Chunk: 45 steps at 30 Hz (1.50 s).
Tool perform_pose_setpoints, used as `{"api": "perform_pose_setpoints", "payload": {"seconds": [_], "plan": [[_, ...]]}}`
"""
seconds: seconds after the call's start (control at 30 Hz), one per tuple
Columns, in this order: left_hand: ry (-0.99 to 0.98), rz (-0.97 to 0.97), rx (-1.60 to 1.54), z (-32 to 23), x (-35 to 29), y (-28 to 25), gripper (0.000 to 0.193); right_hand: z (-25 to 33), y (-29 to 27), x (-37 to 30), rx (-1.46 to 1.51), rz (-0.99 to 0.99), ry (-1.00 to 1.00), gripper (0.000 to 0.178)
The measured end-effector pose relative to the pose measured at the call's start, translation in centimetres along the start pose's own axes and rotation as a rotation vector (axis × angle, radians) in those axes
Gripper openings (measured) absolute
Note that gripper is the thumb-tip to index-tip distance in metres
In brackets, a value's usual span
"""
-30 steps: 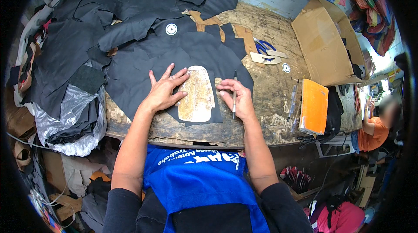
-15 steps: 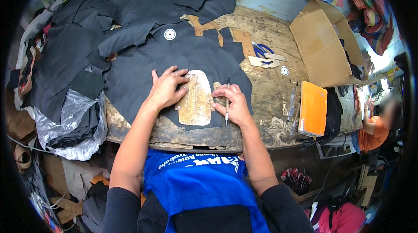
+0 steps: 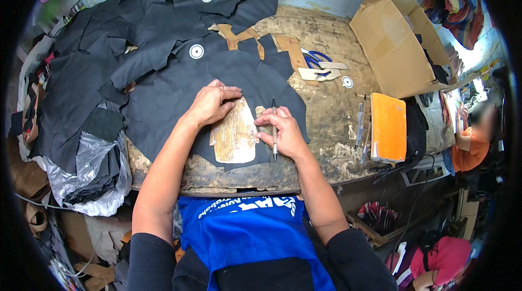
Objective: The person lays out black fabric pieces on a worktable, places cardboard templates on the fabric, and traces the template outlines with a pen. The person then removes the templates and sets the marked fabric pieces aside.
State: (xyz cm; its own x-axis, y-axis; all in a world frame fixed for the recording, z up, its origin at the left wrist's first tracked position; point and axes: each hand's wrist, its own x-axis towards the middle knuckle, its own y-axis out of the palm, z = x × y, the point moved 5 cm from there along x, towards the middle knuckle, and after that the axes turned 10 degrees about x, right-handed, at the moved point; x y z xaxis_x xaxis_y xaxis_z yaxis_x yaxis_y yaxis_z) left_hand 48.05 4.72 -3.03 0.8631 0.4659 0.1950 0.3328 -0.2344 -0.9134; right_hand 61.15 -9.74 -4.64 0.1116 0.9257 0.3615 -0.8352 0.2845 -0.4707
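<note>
A worn, pale-brown template (image 3: 234,133) with a rounded outline lies on a sheet of black leather-like material (image 3: 163,95) near the table's front edge. My left hand (image 3: 212,103) grips the template's far end, fingers together over it and the thumb on the near side. My right hand (image 3: 284,132) holds a pen (image 3: 274,133) upright between its fingers. Its thumb and fingertips meet the template's right edge. A small brown piece (image 3: 260,110) shows beside the right fingers. The left fingers cover the template's far tip.
Blue-handled scissors (image 3: 314,60) lie by pale pattern pieces (image 3: 318,74). An orange notebook (image 3: 388,128), pens (image 3: 360,122) and a cardboard box (image 3: 391,46) stand to the right. Black pieces fill a plastic bag (image 3: 103,177) at left. A person in orange (image 3: 473,147) sits far right.
My left hand's spread fingers have drawn together and moved from the template's left side over its far end. The template has turned slightly. My right hand keeps the pen.
</note>
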Motion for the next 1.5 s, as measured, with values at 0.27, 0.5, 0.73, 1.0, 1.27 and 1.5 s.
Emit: {"api": "perform_pose_setpoints", "payload": {"seconds": [0.27,0.5,0.73,1.0,1.27,1.5], "plan": [[-0.028,-0.061,-0.005,0.0,-0.5,0.3,0.027,-0.2,0.0,0.0,0.061,-0.002,0.027,0.031],[-0.002,-0.177,0.025,-0.6,-0.9,0.1,0.026,-0.4,0.1,0.1,0.044,0.021,0.014,0.032],[-0.249,-0.155,0.298,-4.7,-2.9,2.2,0.026,-0.3,0.1,0.1,0.041,0.043,-0.003,0.033],[-0.318,-0.209,0.285,-8.7,-6.0,5.7,0.049,-1.5,0.3,0.2,0.427,-0.186,0.259,0.015],[-0.362,-0.193,0.171,-8.4,-6.3,6.3,0.044,2.3,2.5,1.9,0.700,-0.026,0.322,0.026],[-0.435,-0.300,-0.279,-7.4,-6.5,6.1,0.043,4.0,6.2,3.7,0.541,0.139,0.316,0.015]]}}
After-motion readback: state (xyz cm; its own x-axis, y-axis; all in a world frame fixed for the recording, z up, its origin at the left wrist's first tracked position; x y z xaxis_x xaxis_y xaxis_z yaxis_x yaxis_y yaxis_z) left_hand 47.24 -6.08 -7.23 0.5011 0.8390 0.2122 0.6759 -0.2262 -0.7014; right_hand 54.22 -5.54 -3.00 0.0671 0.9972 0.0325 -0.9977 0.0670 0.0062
